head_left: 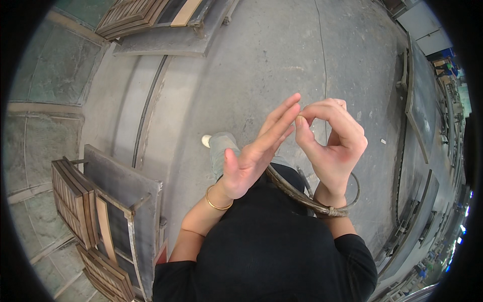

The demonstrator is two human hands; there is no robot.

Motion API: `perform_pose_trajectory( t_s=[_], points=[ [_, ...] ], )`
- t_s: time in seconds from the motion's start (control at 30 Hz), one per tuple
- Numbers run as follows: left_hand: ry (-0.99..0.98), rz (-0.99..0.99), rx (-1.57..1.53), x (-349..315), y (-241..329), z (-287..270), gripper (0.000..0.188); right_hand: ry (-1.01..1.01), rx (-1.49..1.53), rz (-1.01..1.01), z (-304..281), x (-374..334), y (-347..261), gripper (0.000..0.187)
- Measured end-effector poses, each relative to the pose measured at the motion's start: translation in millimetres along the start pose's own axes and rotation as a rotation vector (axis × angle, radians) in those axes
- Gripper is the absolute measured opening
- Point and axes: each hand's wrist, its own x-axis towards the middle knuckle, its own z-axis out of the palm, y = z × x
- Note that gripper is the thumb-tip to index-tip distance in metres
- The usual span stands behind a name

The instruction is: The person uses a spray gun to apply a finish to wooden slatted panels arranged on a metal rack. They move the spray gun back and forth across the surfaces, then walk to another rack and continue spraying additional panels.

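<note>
My left hand [257,157] is held up in front of my body, palm turned sideways, its fingers stretched out straight and the thumb apart. Close beside its fingertips, my right hand [338,137] pinches thumb against forefinger, the other fingers curled. Whatever lies in that pinch, if anything, is too small to make out. A loop of thick brownish cable or hose [288,187] hangs about my right forearm, bound together near the wrist. Around my left wrist is a thin gold bangle [218,207].
Slatted wooden frames [70,204] are stacked on a grey stand [123,173] at the left; another stack [132,19] sits farther off. Along the right runs a long grey table [423,98]. A thin cord [322,45] crosses the concrete floor.
</note>
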Motion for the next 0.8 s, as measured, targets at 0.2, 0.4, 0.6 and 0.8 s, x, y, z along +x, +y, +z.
perform_pose_trajectory(
  t_s=[0.2,0.4,0.6,0.8],
  points=[
    [-0.019,0.031,-0.072,4,-1,-4,0.112,-0.011,-0.012,-0.011,0,5,3,0.015],
    [-0.086,0.105,-0.33,10,-5,-10,0.112,-0.022,0.101,0.059,2,11,2,0.014],
    [-0.171,0.132,-0.662,14,-11,-16,0.108,-0.017,0.268,0.186,7,15,-1,0.012],
    [-0.183,0.08,-0.927,15,-17,-20,0.104,0.017,0.347,0.296,8,14,5,0.011]
  ],
)
